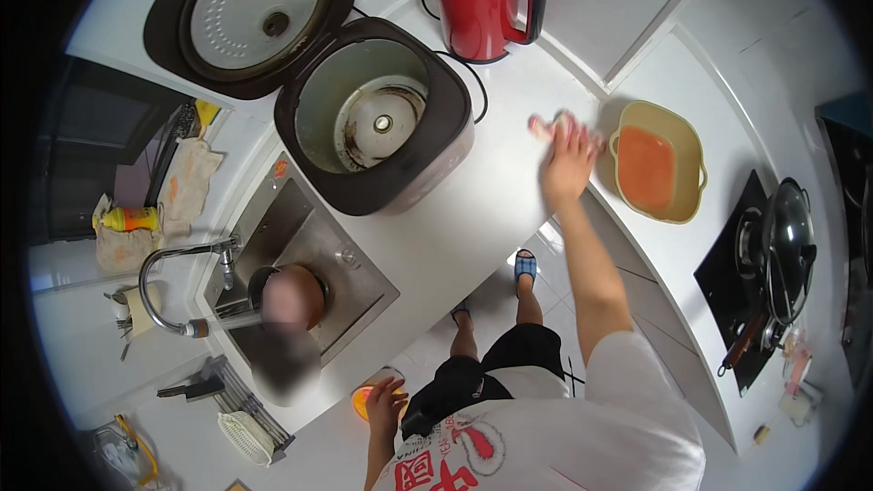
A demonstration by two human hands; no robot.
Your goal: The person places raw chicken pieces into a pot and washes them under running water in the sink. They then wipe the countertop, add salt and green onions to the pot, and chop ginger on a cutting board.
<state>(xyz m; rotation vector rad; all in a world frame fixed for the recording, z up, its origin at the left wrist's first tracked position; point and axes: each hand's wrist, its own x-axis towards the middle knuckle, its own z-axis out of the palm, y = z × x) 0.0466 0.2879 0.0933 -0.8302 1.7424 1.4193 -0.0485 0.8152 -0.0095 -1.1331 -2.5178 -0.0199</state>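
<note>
My right hand (569,164) presses a crumpled pink-and-white cloth (543,128) onto the white countertop (505,184), and both look motion-blurred. Just right of it stands a beige two-handled basin (690,181) with orange-tinted liquid inside. To its left is a dark rice cooker (382,184) with its lid (256,10) raised; brown stains mark the heating plate (372,129) at the bottom. Low beside my body hangs my left hand (386,401), fingers apart. It overlaps a round orange-yellow object (363,404), and I cannot tell what that is.
A red electric kettle (470,13) stands at the back. In the steel sink (348,273), water runs from the curved faucet (153,300) towards a brown pot (315,293) partly hidden by a blurred patch. A lidded pan (788,252) sits on the gas hob (726,286) at right.
</note>
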